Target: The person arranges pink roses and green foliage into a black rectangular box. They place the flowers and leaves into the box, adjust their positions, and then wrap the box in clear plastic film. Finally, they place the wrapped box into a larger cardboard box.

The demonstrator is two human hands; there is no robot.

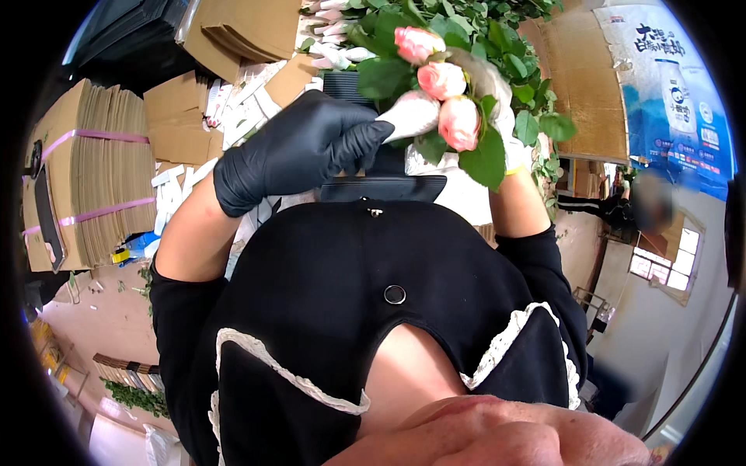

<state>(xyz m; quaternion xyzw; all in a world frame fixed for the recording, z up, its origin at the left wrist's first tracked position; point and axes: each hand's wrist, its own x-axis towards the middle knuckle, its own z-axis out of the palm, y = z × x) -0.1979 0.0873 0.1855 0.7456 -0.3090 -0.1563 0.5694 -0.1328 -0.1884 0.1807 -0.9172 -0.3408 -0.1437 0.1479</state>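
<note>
My left hand, in a black glove, is closed, thumb and fingers pinching the narrow end of a white mesh sleeve. That sleeve covers one flower head of a small bunch. Three pink roses in the same bunch are bare, with green leaves around them. My right hand, in a whitish glove, wraps around the bunch from behind and to the right. Blooms and leaves hide most of its fingers and the stems.
Several loose white sleeves lie at the back, beside piled green foliage. Flat cardboard bundles tied with pink straps stand at the left. A cardboard box and a blue-and-white printed carton are at the right.
</note>
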